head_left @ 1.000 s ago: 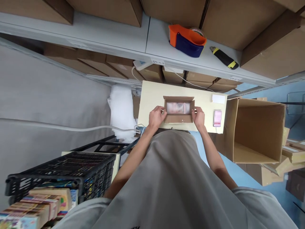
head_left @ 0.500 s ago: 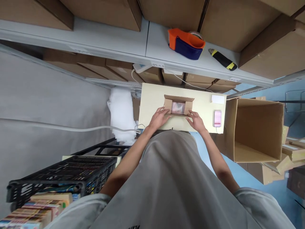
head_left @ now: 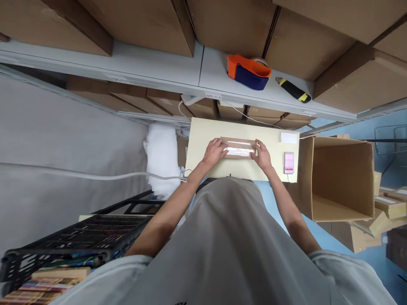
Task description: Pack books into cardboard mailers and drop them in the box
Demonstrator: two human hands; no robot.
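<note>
A small brown cardboard box lies on the pale yellow tabletop, its long flaps folded over the top. Shiny clear tape and a white strip show along its upper face. At its left end is my left hand, closed with the fingers on top and at the near corner. My right hand grips the opposite end, thumb on the near side and fingers over the far edge. Whatever lies inside the box is hidden by the flaps.
A phone and a white block lie at the table's right. An orange-blue tape dispenser and a utility knife rest on the shelf. A large open carton stands right; white wrap and a black crate are left.
The box's flaps were open with a reddish wrapped item visible inside; now they are folded down over it. Both hands have moved up onto the box ends.
</note>
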